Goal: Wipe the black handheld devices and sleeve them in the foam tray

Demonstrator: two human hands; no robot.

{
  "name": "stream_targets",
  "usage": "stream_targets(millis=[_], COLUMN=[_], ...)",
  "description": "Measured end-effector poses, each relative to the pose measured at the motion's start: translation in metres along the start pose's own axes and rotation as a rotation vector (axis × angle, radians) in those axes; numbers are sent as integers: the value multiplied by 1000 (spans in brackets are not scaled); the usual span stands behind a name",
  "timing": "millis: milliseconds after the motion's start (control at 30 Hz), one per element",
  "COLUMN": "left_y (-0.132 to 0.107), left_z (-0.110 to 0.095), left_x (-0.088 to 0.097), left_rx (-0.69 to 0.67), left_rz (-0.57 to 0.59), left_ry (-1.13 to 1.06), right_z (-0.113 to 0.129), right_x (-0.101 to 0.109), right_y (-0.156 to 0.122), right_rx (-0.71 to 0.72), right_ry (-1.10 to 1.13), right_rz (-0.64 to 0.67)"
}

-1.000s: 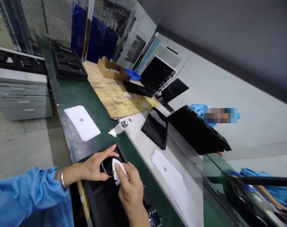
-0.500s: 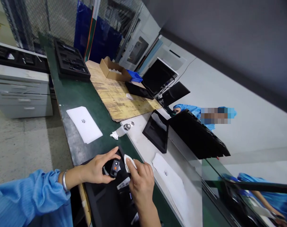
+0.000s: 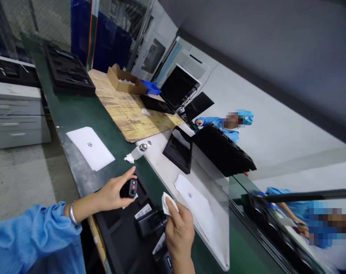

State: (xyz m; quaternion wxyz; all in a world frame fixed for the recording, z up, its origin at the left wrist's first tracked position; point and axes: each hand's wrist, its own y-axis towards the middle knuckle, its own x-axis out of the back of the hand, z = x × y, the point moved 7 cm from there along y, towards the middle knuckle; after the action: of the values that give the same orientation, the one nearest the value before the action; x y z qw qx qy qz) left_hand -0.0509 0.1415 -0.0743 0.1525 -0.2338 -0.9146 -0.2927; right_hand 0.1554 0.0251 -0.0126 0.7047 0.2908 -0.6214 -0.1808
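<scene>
And there goes the right hand (image 3: 180,225), drawn farther from the left than half a second ago, taking the folded white cloth (image 3: 168,204) with it and baring more of the tray below! We see that cloth pinched snugly between thumb and fingers, well apart from the small black box-shaped device with an orange dot (image 3: 130,188). The device sits in the left hand (image 3: 112,193), fingers and thumb opened just to its width, held above the black foam tray (image 3: 117,243).

So how far along are we? The device is up in hand, not yet set down; we'd judge this one part-done. Down in the tray, a bulky black device (image 3: 150,223) lies beside a white printed label (image 3: 143,211), with another dark device (image 3: 163,262) nearer us. Whether any surface is wiped clean, we cannot tell.
</scene>
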Motion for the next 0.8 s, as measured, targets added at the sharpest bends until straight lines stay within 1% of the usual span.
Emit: stream_targets(millis=[67, 133, 200, 233, 267, 333, 433, 500, 567, 633, 667, 733, 800], left_y=[19, 40, 58, 66, 72, 77, 71, 61, 49, 43, 41, 40, 34], left_z=[0, -2, -6, -8, -11, -18, -38, -55, -69, -76, -77, -77, -74], left_x=[-10, -29, -51, -60, -69, -82, -101, -121, -144, -163, -170, -174, -168], left_rx=[87, 154, 182, 183, 181, 159, 88, 31, 7, 24, 37, 49, 33], left_rz=[66, 197, 316, 354, 377, 387, 397, 434, 481, 501, 501, 496, 508], left_ry=[152, 364, 559, 627, 673, 714, 737, 716, 697, 694, 691, 672, 630], right_z=[-16, -20, -16, -12, -9, -4, 1, 7, 14, 21, 24, 26, 23], right_x=[22, 39, 51, 54, 58, 65, 72, 72, 71, 71, 71, 75, 81], right_y=[-34, -67, -96, -109, -122, -146, -174, -182, -181, -176, -174, -172, -175], right_rx=[-187, -315, -359, -368, -379, -416, -487, -492, -459, -404, -380, -362, -391], right_ry=[18, 24, 23, 23, 27, 51, 97, 119, 151, 189, 210, 240, 246], right_rz=[-60, -76, -69, -65, -71, -111, -191, -194, -182, -174, -171, -173, -191])
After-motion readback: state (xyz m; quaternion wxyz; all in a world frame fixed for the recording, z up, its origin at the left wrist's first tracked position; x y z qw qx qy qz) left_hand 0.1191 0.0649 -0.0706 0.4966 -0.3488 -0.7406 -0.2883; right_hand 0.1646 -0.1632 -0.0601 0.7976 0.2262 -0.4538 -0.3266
